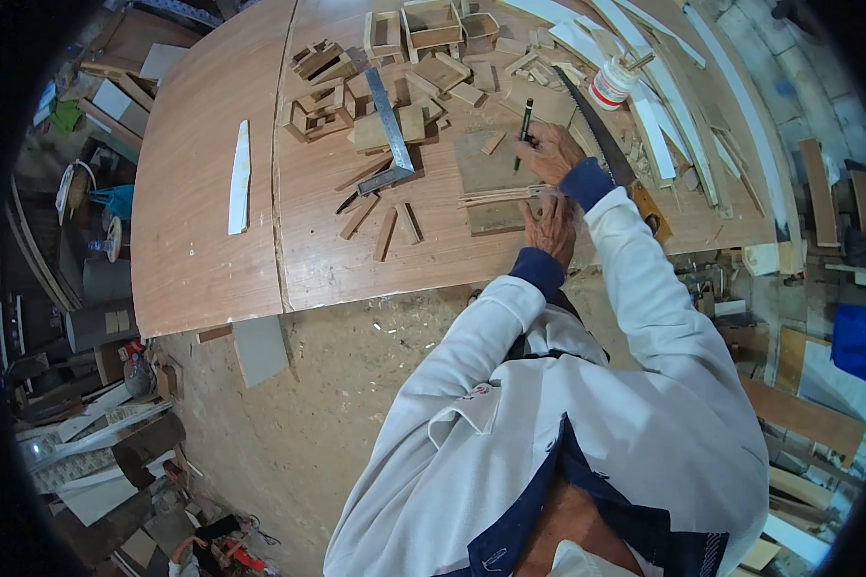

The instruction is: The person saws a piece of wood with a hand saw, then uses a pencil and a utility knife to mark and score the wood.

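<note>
My right hand is closed on a dark pencil or pen, held nearly upright over a flat wooden board. Just below it, my left hand has its fingers at the right ends of thin wooden strips that lie across the board; whether it grips or presses them is unclear. A small wood piece rests on the board. To the left is a metal try square with a dark pen by its handle.
Small wooden boxes and offcuts stand at the table's far side. A handsaw and a white glue jar are beyond my right hand. Long strips lie at right. A white strip is at left.
</note>
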A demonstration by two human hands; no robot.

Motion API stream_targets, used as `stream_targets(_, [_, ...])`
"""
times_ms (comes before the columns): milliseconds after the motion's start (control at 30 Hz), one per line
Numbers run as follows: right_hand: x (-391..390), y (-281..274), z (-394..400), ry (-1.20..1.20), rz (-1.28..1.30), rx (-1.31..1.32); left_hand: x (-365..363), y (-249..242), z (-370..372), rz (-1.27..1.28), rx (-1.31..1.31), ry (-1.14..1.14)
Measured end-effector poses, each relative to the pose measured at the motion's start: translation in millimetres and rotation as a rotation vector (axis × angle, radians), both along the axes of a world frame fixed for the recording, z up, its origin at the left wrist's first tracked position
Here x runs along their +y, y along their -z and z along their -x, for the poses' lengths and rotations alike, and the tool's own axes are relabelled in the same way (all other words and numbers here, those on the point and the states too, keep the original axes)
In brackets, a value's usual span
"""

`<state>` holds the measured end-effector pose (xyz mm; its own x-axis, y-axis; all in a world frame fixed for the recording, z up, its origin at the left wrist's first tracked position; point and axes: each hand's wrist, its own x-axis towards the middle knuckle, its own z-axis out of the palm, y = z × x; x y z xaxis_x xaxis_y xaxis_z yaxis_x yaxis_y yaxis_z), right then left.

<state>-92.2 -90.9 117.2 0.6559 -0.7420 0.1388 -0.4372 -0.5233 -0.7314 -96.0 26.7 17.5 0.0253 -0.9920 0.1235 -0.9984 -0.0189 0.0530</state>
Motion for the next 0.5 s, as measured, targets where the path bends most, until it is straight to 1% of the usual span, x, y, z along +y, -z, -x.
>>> stream_targets(33, [-7,10,5,-0.047,0.059,0.109,-1,-5,1,-0.095,0.047,0.011])
stream_targets(67, [-9,13,6,-0.093,0.118,0.218,-2,-7,1,-0.095,0.047,0.004])
stream_targets(100, [-11,16,6,-0.099,0.119,0.218,-3,-9,2,-0.125,0.063,0.018])
stream_targets(167, [-12,20,6,-0.195,0.123,0.354,-3,-8,4,-0.156,0.08,0.028])
stream_targets(233, [-11,24,4,-0.231,0.167,0.389,-2,-4,6,-0.079,0.073,0.011])
stream_targets(367, [-11,33,0,-0.302,0.269,0.492,0,-5,7,-0.122,0.083,0.003])
stream_targets(433, [-15,46,0,-0.341,0.304,0.505,1,-4,7,-0.115,0.108,0.025])
stream_targets(500, [-14,45,-2,-0.377,0.34,0.516,2,-13,4,-0.152,0.105,0.036])
